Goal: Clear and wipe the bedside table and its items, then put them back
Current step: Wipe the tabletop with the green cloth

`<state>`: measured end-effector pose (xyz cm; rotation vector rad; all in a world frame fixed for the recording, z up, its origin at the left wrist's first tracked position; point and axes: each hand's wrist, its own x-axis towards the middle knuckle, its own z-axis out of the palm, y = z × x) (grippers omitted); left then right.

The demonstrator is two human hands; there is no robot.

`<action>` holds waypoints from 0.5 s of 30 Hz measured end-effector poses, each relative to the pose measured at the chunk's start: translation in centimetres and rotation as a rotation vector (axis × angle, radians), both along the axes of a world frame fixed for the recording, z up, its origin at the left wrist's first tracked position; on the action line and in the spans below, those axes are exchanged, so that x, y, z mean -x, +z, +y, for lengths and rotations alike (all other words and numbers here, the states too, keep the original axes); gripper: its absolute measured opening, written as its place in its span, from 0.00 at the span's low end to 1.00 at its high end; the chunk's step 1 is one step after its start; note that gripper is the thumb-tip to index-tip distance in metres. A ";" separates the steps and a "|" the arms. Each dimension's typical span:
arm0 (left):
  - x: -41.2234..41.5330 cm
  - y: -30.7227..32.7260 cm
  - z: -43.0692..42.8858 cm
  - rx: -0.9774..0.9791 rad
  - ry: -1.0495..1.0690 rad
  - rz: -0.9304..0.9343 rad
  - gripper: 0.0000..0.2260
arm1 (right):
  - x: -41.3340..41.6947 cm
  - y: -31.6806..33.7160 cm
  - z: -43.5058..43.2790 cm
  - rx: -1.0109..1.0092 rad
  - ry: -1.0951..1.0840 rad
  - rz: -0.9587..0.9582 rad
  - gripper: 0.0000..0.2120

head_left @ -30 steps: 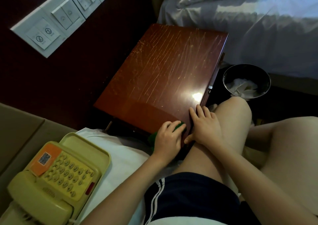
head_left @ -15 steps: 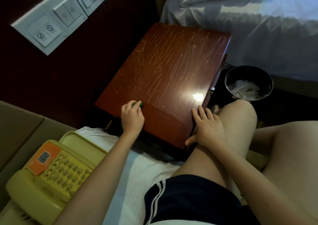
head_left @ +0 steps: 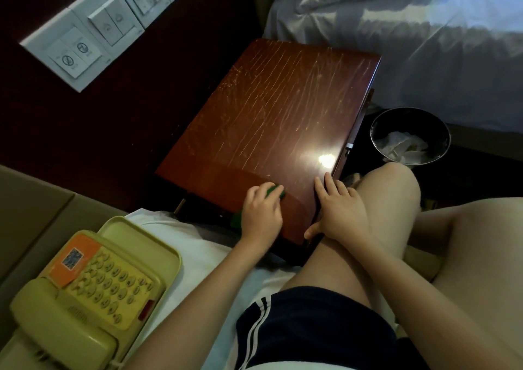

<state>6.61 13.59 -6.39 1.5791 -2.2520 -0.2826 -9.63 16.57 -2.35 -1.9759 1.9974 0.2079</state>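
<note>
Scratched reddish-brown wooden counter (head_left: 268,109), left hand (head_left: 261,214) gripping green cloth (head_left: 276,191) on its near edge, right hand (head_left: 339,211) flat, fingers straight, at its right edge

The scratched reddish worktop (head_left: 283,109) sits mid-frame, a green cloth (head_left: 275,191) on its lower edge. At lower left, a yellow telephone (head_left: 93,287) lies on the white bed (head_left: 203,242).

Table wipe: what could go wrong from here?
1. The cloth under the left hand hangs partly over the table edge; it may slip off.
2. The phone lies on the sheet beside the left forearm; a wide stroke might knock it.
3. The right hand rests on the near corner, so that patch may get missed.
</note>
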 end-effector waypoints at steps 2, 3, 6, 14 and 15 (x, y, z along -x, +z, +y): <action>1.2 -0.1 1.6 0.000 -0.091 0.003 0.14 | 0.0 -0.1 0.1 0.005 0.000 0.003 0.59; 1.5 0.0 2.2 -0.001 -0.130 0.002 0.14 | 0.0 -0.1 0.1 0.004 0.001 0.006 0.59; 1.6 0.1 2.9 0.000 -0.187 -0.001 0.18 | 0.0 -0.2 0.0 -0.006 0.005 0.006 0.58; -0.2 0.7 0.8 -0.045 -0.314 -0.044 0.18 | 0.0 -0.1 -0.1 -0.008 0.001 -0.010 0.59; -0.5 0.8 0.5 -0.048 -0.298 -0.045 0.16 | 0.1 -0.2 0.0 -0.007 0.000 -0.011 0.59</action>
